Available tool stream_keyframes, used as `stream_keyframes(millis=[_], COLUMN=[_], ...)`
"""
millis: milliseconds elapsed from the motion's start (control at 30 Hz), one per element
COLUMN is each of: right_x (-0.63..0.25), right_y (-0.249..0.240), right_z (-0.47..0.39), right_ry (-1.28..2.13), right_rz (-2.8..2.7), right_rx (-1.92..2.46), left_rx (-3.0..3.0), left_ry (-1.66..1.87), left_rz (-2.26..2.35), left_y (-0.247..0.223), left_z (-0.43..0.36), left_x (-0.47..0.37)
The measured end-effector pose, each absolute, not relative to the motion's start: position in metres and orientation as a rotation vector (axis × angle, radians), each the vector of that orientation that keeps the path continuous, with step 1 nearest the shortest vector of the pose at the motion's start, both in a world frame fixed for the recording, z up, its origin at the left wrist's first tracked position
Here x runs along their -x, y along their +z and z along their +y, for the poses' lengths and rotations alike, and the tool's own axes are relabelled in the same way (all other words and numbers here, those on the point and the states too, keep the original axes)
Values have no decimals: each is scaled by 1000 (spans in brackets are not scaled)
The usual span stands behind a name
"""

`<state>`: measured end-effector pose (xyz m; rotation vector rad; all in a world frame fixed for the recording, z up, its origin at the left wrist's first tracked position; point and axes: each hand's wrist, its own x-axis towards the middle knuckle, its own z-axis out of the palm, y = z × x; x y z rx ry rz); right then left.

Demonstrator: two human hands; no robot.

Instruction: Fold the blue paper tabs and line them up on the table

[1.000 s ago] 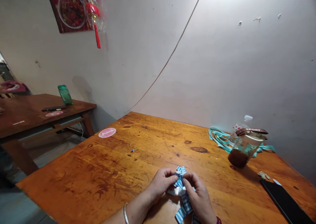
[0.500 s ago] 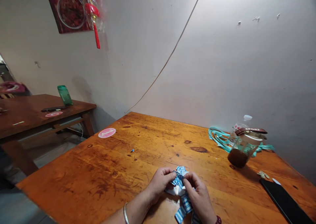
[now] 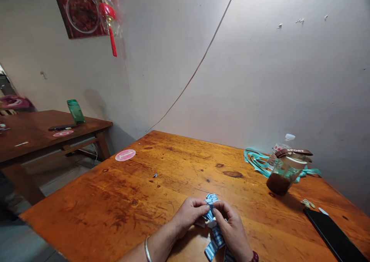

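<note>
Blue-and-white striped ribbon [image 3: 217, 235], head view: folded piece, above the near edge of the bench [image 3: 115, 204], a tail hanging toward the viewer. Left hand [image 3: 187, 214], silver bangle [image 3: 147, 249] at the wrist: thumb and forefinger pinch the ribbon. Right hand [image 3: 233, 228], dark red bracelet [image 3: 254, 256]: thumb and forefinger pinch it just beside the left.

Lettered items: jar [image 3: 279, 182] with dark contents, brown strap [image 3: 293, 152] marked "SPORT" in white; clear bottle [image 3: 273, 161] behind it, white cap, red characters on the label, partly covered and too small to read; round pink sticker [image 3: 125, 155], white figure "1", at the bench's left edge; second pink sticker [image 3: 63, 133] on the far table [image 3: 26, 133], figure uncertain.

Also: turquoise ribbon [image 3: 254, 161] around the bottle's base; black flat device [image 3: 332, 231], right; green bottle [image 3: 75, 111], far table.
</note>
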<state>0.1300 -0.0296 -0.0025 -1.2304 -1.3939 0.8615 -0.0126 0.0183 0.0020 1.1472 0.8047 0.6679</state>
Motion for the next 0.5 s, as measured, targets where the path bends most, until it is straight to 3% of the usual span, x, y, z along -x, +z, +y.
stream_keyframes(millis=[500], right_x=[-130], right_y=[-6], right_z=[-31], right_ry=[732], right_rz=[-1405], right_rx=[1275], left_rx=[-940], left_ry=[603], left_rz=[597], left_y=[10], left_z=[15], left_x=[14])
